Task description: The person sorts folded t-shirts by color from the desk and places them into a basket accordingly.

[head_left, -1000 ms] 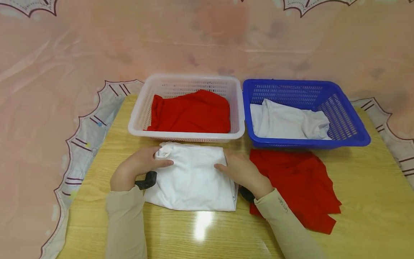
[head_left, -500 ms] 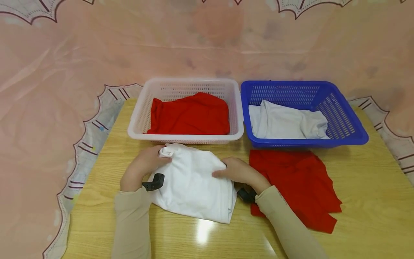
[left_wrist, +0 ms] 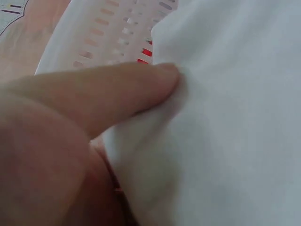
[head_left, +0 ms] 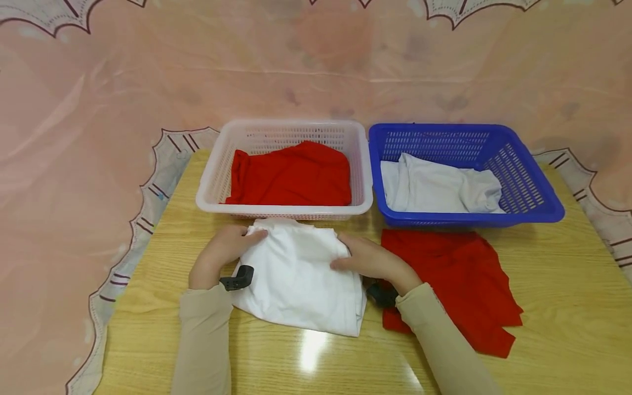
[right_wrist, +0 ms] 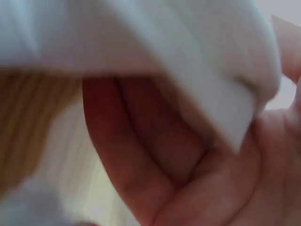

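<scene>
A folded white cloth point(head_left: 296, 280) lies on the wooden table in front of the baskets; what garment it may be is unclear. At its far left corner my left hand point(head_left: 224, 249) grips it, thumb on top, as the left wrist view shows. My right hand point(head_left: 375, 259) holds the far right edge. In the right wrist view the fingers point(right_wrist: 136, 136) are curled under the fabric and the thumb lies on the other side. Beside my right forearm, a red cloth point(head_left: 454, 280) is spread on the table, partly covered by the arm.
Behind the white cloth stands a white plastic basket point(head_left: 283, 209) with red cloth point(head_left: 291, 175) inside. To its right is a blue basket point(head_left: 474, 219) holding folded white cloth point(head_left: 439, 184). A pinkish patterned sheet point(head_left: 316, 66) hangs behind the table point(head_left: 568, 307).
The white cloth was turned slightly, its near right corner swinging toward me, then shifted a little right. My left hand has moved rightward; both hands stay on the cloth. Baskets are unchanged.
</scene>
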Tool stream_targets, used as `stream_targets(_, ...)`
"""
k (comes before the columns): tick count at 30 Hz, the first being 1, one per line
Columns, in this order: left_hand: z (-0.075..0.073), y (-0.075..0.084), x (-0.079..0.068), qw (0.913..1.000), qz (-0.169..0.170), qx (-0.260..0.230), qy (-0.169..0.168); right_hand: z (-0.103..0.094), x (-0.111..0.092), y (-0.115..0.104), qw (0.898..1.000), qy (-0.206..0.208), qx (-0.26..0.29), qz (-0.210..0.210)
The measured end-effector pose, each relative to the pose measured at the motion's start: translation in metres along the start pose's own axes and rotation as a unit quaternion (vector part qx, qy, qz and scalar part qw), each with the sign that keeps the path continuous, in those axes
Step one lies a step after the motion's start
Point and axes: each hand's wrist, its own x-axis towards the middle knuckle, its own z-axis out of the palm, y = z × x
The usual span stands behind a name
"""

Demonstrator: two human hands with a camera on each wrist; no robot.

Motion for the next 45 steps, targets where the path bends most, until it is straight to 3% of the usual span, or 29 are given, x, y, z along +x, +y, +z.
stream_targets(6, 0.003, 0.003, 0.005, 0.9977, 0.066, -0.009, -0.012, -0.009, -0.006, -0.005, 0.999, 0.003, -0.036, -0.017)
stream_targets(10, 0.008, 0.008, 0.008, 0.9958, 0.084, -0.036, -0.010, -0.016, -0.009, -0.004, 0.998, 0.039, -0.030, -0.026)
stream_targets(14, 0.013, 0.015, 0.009, 0.9918, 0.104, -0.068, -0.031, -0.024, -0.014, -0.003, 0.997, 0.057, -0.019, -0.042)
stream_targets(21, 0.011, 0.032, 0.000, 0.9716, 0.178, -0.134, -0.081, -0.044, -0.032, -0.002, 0.997, 0.049, -0.035, -0.045)
stream_targets(27, 0.003, 0.044, -0.010, 0.9618, 0.213, -0.152, -0.080, -0.058, -0.047, -0.009, 0.996, 0.045, -0.061, -0.044)
stream_targets(32, 0.000, 0.050, -0.022, 0.9550, 0.232, -0.172, -0.069, -0.064, -0.057, -0.012, 0.997, 0.018, -0.069, -0.033)
stream_targets(36, -0.004, 0.051, -0.030, 0.9347, 0.249, -0.248, -0.053, -0.069, -0.062, -0.007, 0.999, 0.023, -0.039, -0.024)
stream_targets(40, -0.004, 0.054, -0.029, 0.9157, 0.244, -0.320, -0.004, -0.074, -0.062, -0.003, 0.998, 0.068, -0.005, -0.019)
stream_targets(45, 0.002, 0.063, -0.022, 0.8907, 0.227, -0.385, 0.085, -0.075, -0.057, -0.006, 0.992, 0.120, 0.047, -0.001)
